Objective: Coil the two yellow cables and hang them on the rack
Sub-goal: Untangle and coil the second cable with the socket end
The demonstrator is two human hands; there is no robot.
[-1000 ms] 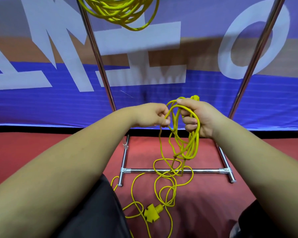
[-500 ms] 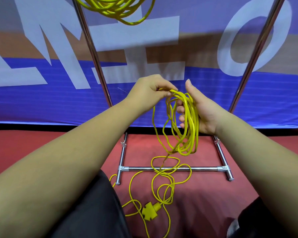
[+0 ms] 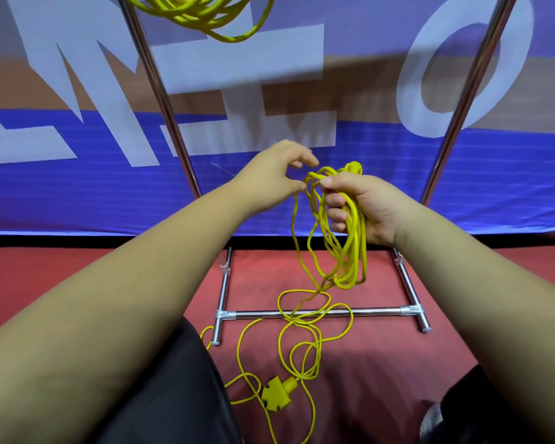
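My right hand (image 3: 362,206) is shut on a bundle of yellow cable loops (image 3: 350,251) that hang down from its palm, with a yellow plug end poking out above the thumb. My left hand (image 3: 276,174) is just left of it, fingers spread, the thumb touching a strand near the top of the loops. The rest of this cable (image 3: 302,328) trails loose over the red floor and across the rack's base bar, ending in a yellow socket block (image 3: 276,394). A second coiled yellow cable (image 3: 205,14) hangs at the top edge, beside the rack's left pole.
The chrome rack has two slanted uprights (image 3: 161,100) (image 3: 471,91) and a low base bar (image 3: 318,313) on the red floor. Behind it stands a blue and brown banner (image 3: 77,187) with large white letters. My dark-clothed knees fill the lower corners.
Both hands dropped slightly from half a second ago. My right hand closed its fingers over the loops, and my left hand let go of the strand and spread its fingers.
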